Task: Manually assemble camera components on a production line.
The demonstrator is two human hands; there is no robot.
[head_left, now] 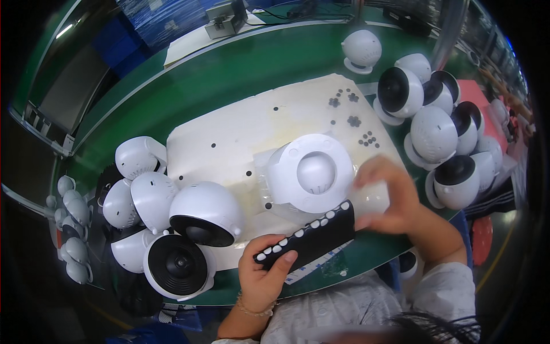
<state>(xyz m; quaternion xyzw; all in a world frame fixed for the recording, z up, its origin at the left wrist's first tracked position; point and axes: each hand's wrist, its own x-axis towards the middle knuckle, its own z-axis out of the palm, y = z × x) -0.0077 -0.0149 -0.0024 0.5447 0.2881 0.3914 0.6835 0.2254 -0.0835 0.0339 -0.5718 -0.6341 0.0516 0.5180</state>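
Head, left hand (263, 275): fingers clamped on black strip (323, 235)
Head, right hand (395, 198): blurred; fingers look apart, beside strip
White device (312, 172): on pale board (223, 123)
Risk: careless pull might lift extra white dots (299, 233); strip knocking device could shift it

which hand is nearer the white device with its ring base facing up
Right. The right hand is beside the white device's right edge, though blur hides any contact. The left hand is farther off, below and left of it, holding the black strip.
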